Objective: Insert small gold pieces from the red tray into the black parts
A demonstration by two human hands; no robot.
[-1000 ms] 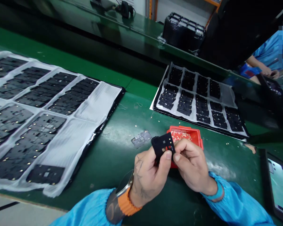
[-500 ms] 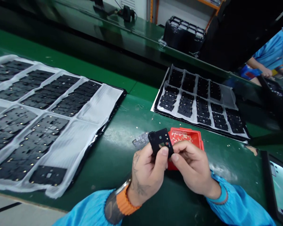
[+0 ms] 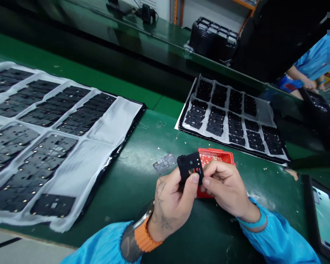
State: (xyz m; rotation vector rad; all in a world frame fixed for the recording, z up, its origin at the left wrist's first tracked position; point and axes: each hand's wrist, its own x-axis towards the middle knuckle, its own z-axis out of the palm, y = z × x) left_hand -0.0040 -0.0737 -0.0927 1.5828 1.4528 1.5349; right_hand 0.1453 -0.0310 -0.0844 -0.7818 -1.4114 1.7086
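Observation:
My left hand (image 3: 172,205) grips a thin black plastic plate (image 3: 189,164) with cut-outs and small gold dots, its thumb across the lower part. At the plate's right edge, my right hand (image 3: 228,187) has thumb and forefinger pinched together; whether they hold the edge or some tiny piece is hidden. Just behind both hands sits a red bin (image 3: 231,156) holding many small pale bits. A grey plate (image 3: 165,164) of similar shape lies flat on the green bench, left of the held one.
A large compartment tray (image 3: 121,113) of black plates covers the left side, a smaller tray (image 3: 227,110) stands at the back right. At the right edge is a dark-framed screen-like panel (image 3: 328,216). Another person's hands (image 3: 309,83) work at far right.
The black plate has turned slightly and shifted a little right, so the grey plate shows more fully. My right-hand fingers stay at its right edge.

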